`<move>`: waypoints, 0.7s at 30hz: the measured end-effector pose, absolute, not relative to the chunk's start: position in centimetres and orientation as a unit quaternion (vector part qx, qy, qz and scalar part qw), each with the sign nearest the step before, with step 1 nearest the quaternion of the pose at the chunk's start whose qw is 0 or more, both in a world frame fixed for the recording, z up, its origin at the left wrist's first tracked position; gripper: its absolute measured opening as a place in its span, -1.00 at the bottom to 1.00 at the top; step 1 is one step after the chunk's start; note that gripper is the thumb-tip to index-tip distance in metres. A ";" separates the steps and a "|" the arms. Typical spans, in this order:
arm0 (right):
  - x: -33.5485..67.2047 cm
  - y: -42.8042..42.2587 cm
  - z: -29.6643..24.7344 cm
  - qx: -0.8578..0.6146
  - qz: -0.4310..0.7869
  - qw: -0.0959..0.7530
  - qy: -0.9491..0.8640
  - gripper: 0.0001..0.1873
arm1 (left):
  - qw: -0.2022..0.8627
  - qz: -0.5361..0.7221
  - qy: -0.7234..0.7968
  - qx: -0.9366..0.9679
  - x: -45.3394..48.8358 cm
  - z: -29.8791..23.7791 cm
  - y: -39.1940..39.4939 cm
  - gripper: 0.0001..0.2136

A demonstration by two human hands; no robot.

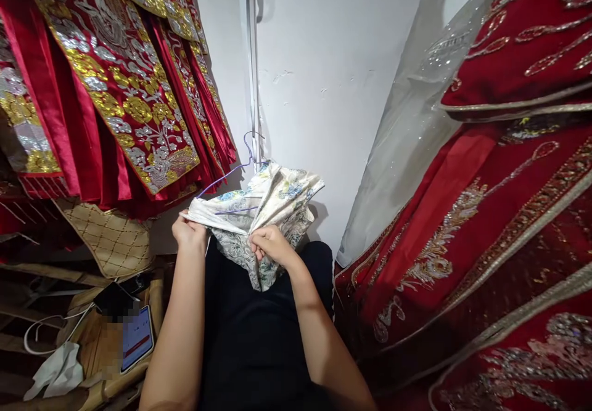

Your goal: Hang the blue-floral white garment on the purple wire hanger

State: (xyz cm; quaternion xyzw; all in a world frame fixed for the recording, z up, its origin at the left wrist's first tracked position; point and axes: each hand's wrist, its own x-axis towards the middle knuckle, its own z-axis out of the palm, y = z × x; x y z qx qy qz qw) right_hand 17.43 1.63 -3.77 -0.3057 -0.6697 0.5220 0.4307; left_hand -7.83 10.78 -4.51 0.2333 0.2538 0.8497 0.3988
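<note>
A pale floral garment with blue and yellow flowers hangs partly over a purple wire hanger in front of my lap. My left hand is closed on the garment's white edge at the left end. At the middle, my right hand pinches the cloth's front edge. The hanger's hook sticks up above the garment, close to a white vertical pole. The hanger's right arm is covered by the cloth. Loose fabric drapes down between my knees.
Red costumes with gold and silver embroidery hang at left. Red beaded garments and a sheer white fabric hang at right. A phone, crumpled tissue and white cable lie on a bamboo stool. A white wall stands ahead.
</note>
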 end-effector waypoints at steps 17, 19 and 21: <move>15.8 2.3 -5.7 -0.305 0.559 0.462 -0.618 -0.74 | 0.460 0.595 0.474 0.458 0.6 -11.9 6.9 -0.75; 16.2 2.3 -6.0 -0.302 0.573 0.406 -0.645 -0.72 | 0.483 0.575 0.459 0.474 1.1 -11.1 6.1 -0.76; 17.4 2.3 -6.3 -0.307 0.582 0.311 -0.686 -0.70 | 0.504 0.583 0.433 0.468 1.5 -9.6 5.6 -0.73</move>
